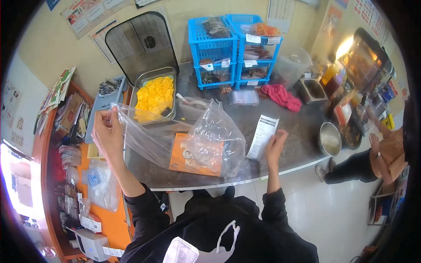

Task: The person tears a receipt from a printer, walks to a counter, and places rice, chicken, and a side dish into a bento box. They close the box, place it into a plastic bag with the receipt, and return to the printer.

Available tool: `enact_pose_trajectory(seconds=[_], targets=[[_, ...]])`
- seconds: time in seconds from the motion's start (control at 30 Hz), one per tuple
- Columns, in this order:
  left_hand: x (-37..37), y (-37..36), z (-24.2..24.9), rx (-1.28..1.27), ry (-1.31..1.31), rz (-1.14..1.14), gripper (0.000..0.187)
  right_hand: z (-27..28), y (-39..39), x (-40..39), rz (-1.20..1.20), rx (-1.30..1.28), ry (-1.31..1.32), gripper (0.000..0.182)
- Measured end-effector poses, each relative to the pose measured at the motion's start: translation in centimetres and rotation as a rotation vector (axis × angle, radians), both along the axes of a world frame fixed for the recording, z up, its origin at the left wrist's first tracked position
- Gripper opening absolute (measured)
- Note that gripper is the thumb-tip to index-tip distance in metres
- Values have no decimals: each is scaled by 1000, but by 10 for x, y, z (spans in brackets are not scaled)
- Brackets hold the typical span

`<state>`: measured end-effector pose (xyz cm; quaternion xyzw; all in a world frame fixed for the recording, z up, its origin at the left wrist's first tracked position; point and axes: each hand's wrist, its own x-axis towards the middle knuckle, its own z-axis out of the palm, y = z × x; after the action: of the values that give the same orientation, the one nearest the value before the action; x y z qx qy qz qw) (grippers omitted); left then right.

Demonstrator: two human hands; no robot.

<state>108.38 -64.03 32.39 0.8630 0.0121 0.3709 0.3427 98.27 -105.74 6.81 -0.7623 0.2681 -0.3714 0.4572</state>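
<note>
My left hand (106, 136) pinches the upper left edge of a clear plastic bag (221, 131), which stretches across the counter. An orange printed flat box (179, 154) lies at the counter's front edge, largely overlapped by the clear film. A narrow white printed receipt (264, 133) is gripped at its right edge by my right hand (275, 147), to the right of the bag. Behind the bag stands a glass tray (176, 94) of yellow pieces (153, 96).
Blue stacked baskets (213, 43) with packets stand against the wall. A pink cloth (283, 97), metal bowl (330, 138) and clear tub (291, 65) occupy the right side. Another person (386, 153) works at far right. A small white printer (91, 244) sits on the orange surface at left.
</note>
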Motion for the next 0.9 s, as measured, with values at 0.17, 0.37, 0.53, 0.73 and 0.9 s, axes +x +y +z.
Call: enact_pose_trajectory(seconds=[0.17,0.37,0.53,0.73,0.9], targets=[[6,3,-7,-229,92,-223,21,101,53,-42,205,-239,-161,34],[25,-15,-31,-665,122,-518,17,155,161,-7,138,-591,-3,54],[34,-26,-24,-629,233,-1056,17,169,98,3,-26,-289,-119,11],[33,-100,23,-697,87,-1253,33,202,19,1,-271,-284,-271,16],[26,-155,25,-666,38,-1261,32,221,-43,-1,-378,-365,-231,14]])
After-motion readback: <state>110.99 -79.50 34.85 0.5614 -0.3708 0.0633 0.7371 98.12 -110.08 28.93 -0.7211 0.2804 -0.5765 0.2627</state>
